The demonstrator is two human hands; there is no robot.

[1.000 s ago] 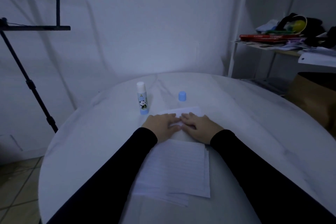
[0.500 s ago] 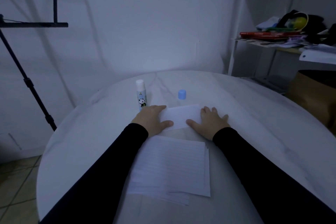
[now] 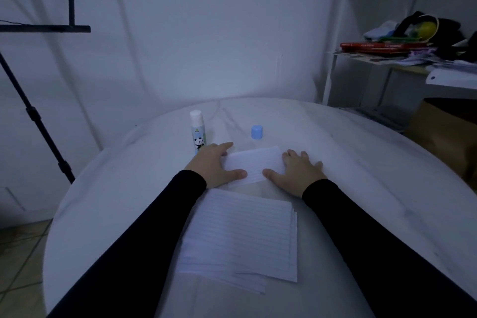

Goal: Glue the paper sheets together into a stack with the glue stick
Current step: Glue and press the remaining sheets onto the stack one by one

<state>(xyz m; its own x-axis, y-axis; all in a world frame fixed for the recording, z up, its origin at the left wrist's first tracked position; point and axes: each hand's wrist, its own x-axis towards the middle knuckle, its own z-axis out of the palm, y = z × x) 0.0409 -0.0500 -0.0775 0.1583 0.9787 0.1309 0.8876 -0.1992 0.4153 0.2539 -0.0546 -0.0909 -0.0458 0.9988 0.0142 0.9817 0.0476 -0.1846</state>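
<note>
1. Two hands lie flat on a small lined sheet (image 3: 254, 165) at the far side of the white round table (image 3: 361, 162), one at each end of it.
2. Left hand (image 3: 214, 166): fingers straight and spread, palm down, thumb laid on the sheet's near left edge.
3. Right hand (image 3: 296, 171): fingers likewise straight, pressing the sheet's right end, thumb pointing inward along its near edge.
4. Both arms wear black sleeves (image 3: 144, 235).
5. Nearer the person, between the forearms, rests a loose pile of lined paper sheets (image 3: 240, 235), its lower edges fanned out unevenly.
6. Just beyond the left hand stands the glue stick (image 3: 197, 131), upright and uncapped, with a panda on its label.
7. Its blue cap (image 3: 257, 132) sits apart on the table, beyond the small sheet.
8. At the left stands a black tripod stand (image 3: 38, 121); at the right, a cluttered shelf (image 3: 387, 54).
</note>
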